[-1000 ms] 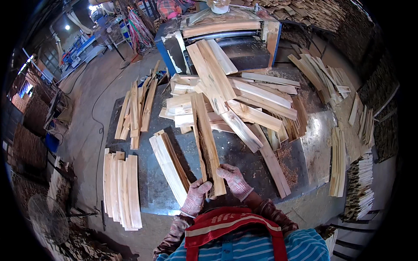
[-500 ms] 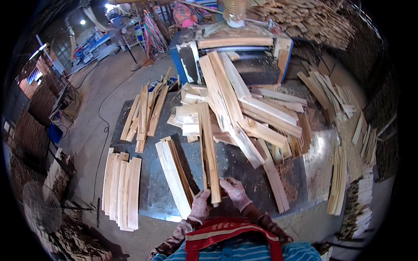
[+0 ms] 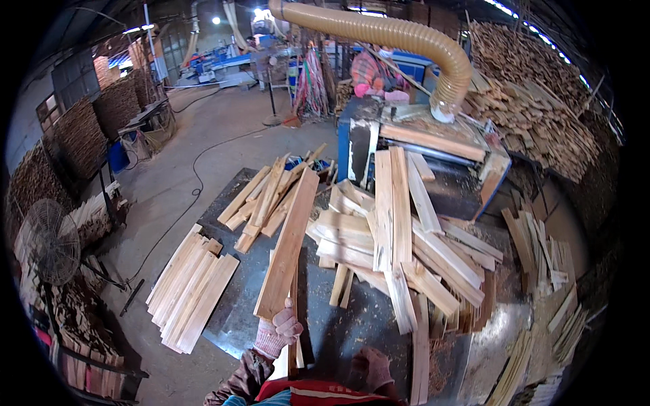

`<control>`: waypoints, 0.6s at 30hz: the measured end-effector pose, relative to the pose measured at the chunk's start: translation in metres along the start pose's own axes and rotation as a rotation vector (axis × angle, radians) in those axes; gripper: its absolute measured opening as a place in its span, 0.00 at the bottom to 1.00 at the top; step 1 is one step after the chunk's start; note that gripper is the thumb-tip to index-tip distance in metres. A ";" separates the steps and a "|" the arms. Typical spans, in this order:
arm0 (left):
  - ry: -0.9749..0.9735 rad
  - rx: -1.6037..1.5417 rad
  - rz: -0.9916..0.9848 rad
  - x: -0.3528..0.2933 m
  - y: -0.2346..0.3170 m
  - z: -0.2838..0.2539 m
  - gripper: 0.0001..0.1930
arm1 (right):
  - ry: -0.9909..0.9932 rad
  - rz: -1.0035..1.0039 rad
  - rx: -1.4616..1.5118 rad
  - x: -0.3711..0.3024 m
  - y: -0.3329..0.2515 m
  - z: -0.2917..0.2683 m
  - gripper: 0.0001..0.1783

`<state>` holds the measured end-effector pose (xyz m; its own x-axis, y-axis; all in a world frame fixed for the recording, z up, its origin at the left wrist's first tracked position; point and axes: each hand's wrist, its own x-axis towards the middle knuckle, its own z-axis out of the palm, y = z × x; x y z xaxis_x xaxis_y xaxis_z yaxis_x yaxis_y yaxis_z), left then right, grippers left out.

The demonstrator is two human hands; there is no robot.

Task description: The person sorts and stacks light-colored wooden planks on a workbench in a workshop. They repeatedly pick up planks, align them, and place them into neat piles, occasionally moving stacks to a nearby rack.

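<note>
My left hand [image 3: 276,333], in a pale knitted glove, is closed round the near end of a wooden board [image 3: 290,247]. The board slants up and away above the dark metal table, its broad face showing. Close to my body on the right is my gloved right hand [image 3: 372,369], apart from the board; it is shadowed and blurred, so its fingers are unclear. Beneath the held board, more wood shows partly hidden. To its left lies a neat row of pale boards [image 3: 193,287]. A loose heap of boards [image 3: 393,223] covers the table's middle and right.
A blue-sided machine [image 3: 433,145] with a ribbed yellow hose [image 3: 379,27] stands beyond the heap. Narrow strips [image 3: 271,199] lie at the table's far left. A standing fan [image 3: 51,240] is at left, and stacked wood [image 3: 535,115] rises at back right.
The view has swung left and up. Both hands were on narrow wood in front of me; now my left hand alone holds a board, further left, and my right hand is off the wood.
</note>
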<state>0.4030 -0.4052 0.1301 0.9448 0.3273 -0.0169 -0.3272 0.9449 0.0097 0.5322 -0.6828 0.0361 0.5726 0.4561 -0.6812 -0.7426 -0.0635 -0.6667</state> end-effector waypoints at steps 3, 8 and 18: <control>0.001 0.025 -0.002 0.018 0.008 0.010 0.24 | -0.020 0.034 0.001 0.009 0.001 0.003 0.11; 0.418 0.742 0.260 0.090 0.010 0.050 0.20 | -0.122 -0.042 -0.020 0.036 0.018 -0.008 0.17; 0.225 0.777 0.214 0.389 0.110 0.095 0.25 | -0.279 -0.167 -0.189 0.058 0.026 -0.003 0.19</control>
<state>0.7366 -0.1742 0.2193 0.8106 0.5698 -0.1349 -0.3145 0.6179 0.7206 0.5469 -0.6604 -0.0220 0.5444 0.6964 -0.4676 -0.5554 -0.1185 -0.8231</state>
